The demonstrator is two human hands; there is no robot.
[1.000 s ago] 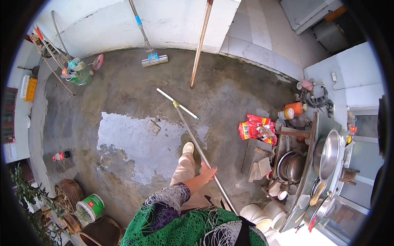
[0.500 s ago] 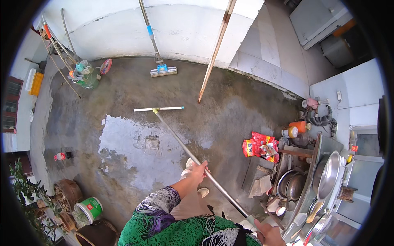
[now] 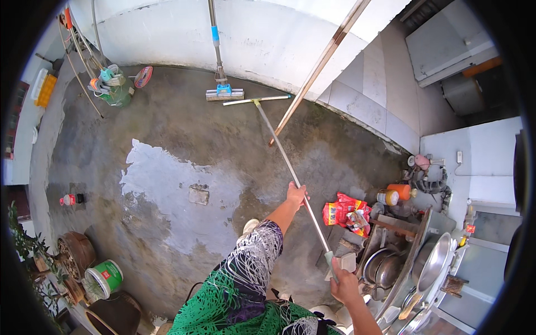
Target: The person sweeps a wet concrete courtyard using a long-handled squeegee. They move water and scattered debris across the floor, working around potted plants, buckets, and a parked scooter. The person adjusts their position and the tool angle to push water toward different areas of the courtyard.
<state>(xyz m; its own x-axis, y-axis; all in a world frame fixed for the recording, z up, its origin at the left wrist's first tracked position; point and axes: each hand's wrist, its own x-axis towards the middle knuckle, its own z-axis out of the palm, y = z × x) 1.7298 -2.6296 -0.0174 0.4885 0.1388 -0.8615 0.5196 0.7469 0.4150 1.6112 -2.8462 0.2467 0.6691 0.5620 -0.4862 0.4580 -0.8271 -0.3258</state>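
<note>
as right hand grips handle, squeegee slants forward-left, blade crosswise.

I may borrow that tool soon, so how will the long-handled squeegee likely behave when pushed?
The squeegee should feel stiff, since its pole looks straight and metallic. It is probably light for its length, as the pole and crossbar look slim. The crossbar meets the pole at one central joint, so it may twist if one end catches.
</note>
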